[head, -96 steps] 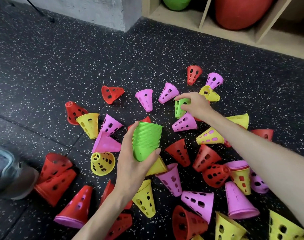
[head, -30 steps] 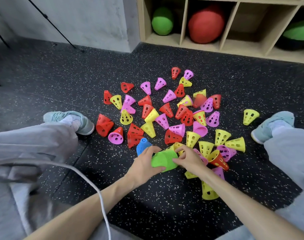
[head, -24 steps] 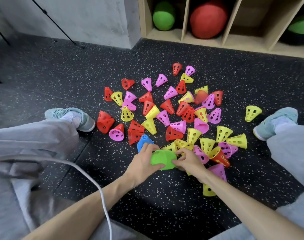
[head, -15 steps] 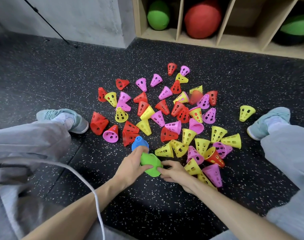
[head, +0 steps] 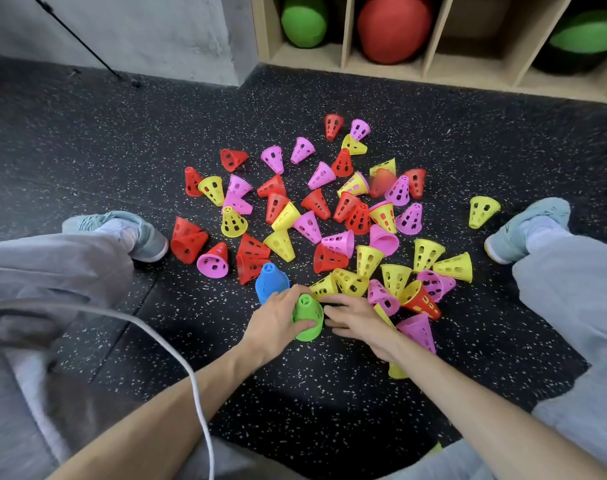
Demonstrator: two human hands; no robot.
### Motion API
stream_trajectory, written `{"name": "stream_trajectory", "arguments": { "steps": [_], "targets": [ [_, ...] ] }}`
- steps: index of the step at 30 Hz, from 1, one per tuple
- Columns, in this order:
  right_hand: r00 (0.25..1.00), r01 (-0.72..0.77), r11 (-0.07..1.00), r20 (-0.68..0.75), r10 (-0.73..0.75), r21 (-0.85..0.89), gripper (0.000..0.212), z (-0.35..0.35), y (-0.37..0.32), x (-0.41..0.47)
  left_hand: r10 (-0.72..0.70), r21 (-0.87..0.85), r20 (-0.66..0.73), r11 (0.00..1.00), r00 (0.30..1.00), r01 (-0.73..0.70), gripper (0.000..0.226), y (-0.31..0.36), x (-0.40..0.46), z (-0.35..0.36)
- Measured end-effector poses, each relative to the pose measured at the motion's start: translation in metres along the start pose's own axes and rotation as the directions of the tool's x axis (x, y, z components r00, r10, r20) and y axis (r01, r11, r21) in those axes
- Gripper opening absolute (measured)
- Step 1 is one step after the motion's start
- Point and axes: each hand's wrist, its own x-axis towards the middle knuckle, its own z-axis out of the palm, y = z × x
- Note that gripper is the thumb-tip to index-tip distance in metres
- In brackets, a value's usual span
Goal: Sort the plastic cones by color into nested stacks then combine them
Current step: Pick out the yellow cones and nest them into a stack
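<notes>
A nested stack of green cones (head: 308, 317) stands upright on the dark floor, tip up. My left hand (head: 277, 320) grips its left side. My right hand (head: 354, 317) lies just right of the stack with fingers spread, apart from it or barely touching. A blue cone stack (head: 270, 280) stands upright just behind my left hand. Beyond them several loose red (head: 187, 240), pink (head: 213, 261) and yellow (head: 281, 244) cones lie scattered across the floor.
My legs in grey trousers and two pale green shoes (head: 146, 233) (head: 523, 230) flank the pile. A white cable (head: 177, 358) runs over my left arm. A wooden shelf (head: 433, 67) with green and red balls stands at the back. One yellow cone (head: 482, 211) lies apart at right.
The green stack went from lying tilted in both hands to standing upright on the floor. My right hand has come off it and spread out beside it.
</notes>
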Motion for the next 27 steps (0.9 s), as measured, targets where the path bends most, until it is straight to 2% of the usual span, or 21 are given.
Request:
{"name": "stream_trajectory", "arguments": {
  "steps": [2,4,7,9,12,15,17,21,27],
  "targets": [
    [0.996,0.060,0.998,-0.067,-0.061,-0.016,0.030,-0.006,-0.005,0.002,0.026,0.011,-0.006,1.000,1.000,-0.026,0.057,0.002,-0.001,0.001],
    [0.986,0.109,0.994,-0.126,-0.111,-0.020,0.027,-0.013,-0.012,0.002,0.076,0.010,-0.070,0.997,0.995,-0.076,0.058,0.008,0.001,-0.001],
    [0.962,0.158,0.987,-0.222,-0.158,-0.014,0.023,-0.025,-0.021,-0.002,0.128,-0.003,-0.203,0.991,0.971,-0.131,0.050,0.024,0.013,-0.008],
    [0.946,0.176,0.984,-0.274,-0.173,-0.017,0.023,-0.034,-0.022,-0.002,0.135,-0.008,-0.231,0.990,0.964,-0.141,0.041,0.033,0.023,-0.013],
    [0.931,0.142,0.988,-0.329,-0.156,-0.068,0.024,-0.045,-0.018,0.003,0.121,-0.031,-0.152,0.991,0.981,-0.127,0.026,0.039,0.039,-0.016],
    [0.930,0.093,0.986,-0.342,-0.136,-0.140,0.023,-0.051,-0.014,0.012,0.079,-0.156,-0.051,0.984,0.996,-0.086,0.020,0.040,0.059,-0.019],
    [0.940,0.060,0.986,-0.324,-0.108,-0.154,0.026,-0.052,-0.013,0.017,0.080,-0.197,0.027,0.978,0.996,-0.074,0.021,0.043,0.076,-0.024],
    [0.956,0.034,0.983,-0.282,-0.085,-0.180,0.035,-0.048,-0.012,0.029,0.051,-0.156,0.223,0.988,0.973,-0.016,0.029,0.041,0.103,-0.022],
    [0.956,-0.037,0.980,-0.294,-0.022,-0.193,0.040,-0.047,-0.014,0.047,0.017,-0.131,0.308,0.991,0.951,0.025,0.044,0.032,0.128,-0.003]
  ]
}}
